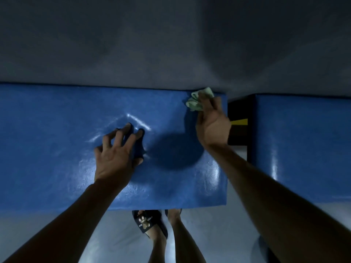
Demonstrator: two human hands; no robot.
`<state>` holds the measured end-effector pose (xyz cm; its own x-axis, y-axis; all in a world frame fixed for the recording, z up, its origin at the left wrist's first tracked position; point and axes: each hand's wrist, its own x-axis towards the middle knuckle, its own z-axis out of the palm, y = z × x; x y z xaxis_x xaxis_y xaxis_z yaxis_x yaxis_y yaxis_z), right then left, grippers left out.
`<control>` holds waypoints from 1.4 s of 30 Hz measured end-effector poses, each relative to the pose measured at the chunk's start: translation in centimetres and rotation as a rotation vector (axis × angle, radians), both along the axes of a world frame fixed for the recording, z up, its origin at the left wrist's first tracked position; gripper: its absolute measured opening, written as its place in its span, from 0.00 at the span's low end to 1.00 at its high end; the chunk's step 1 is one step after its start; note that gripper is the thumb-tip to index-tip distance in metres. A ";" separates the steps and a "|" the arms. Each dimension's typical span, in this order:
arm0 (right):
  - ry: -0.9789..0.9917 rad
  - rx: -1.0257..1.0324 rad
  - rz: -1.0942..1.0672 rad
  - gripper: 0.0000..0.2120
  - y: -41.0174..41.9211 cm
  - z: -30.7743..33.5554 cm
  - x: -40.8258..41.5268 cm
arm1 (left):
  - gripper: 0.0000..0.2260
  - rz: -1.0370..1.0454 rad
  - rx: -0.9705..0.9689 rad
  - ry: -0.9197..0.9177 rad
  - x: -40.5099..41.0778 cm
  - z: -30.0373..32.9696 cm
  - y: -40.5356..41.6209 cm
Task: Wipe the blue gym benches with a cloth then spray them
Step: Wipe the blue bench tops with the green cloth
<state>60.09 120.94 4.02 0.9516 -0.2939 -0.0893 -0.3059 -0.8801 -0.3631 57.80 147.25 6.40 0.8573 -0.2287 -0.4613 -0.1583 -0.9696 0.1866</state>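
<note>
- The right hand [212, 126] bunches the cloth [199, 99] in its fingers at the worktop's [57, 149] 1 o'clock corner, likely wiping toward the edge.
- The left hand [117, 154] presses down mid-pad, fingers spread wide and holding nothing, probably bracing.
- A second bench [303, 139] sits at 3 o'clock; no spray visible.

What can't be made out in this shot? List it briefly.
- Bench, head view: left end cut off by the frame edge.
- Second bench: right part cut off.
- Cloth: partly hidden by the right hand.
- Spray bottle: none in view.
- Slipper lettering: too small.
</note>
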 end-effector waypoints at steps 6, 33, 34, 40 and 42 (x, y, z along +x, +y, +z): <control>0.096 -0.017 0.219 0.28 8.6 0.2 3.4 | 0.38 0.023 0.008 0.008 -0.1 0.2 -0.3; -0.142 0.229 -0.031 0.23 -7.0 -1.3 -6.3 | 0.38 0.016 0.052 0.014 -0.1 0.1 -0.6; -0.111 0.213 0.024 0.23 -6.2 -0.9 -9.1 | 0.39 0.016 0.054 0.016 -0.1 0.1 -0.7; 0.011 0.120 0.444 0.20 -5.2 0.8 -15.0 | 0.38 0.012 0.067 0.036 0.0 0.4 -1.0; -0.036 0.046 0.437 0.22 -6.4 0.3 -10.8 | 0.38 0.015 0.061 0.033 0.0 0.4 -1.0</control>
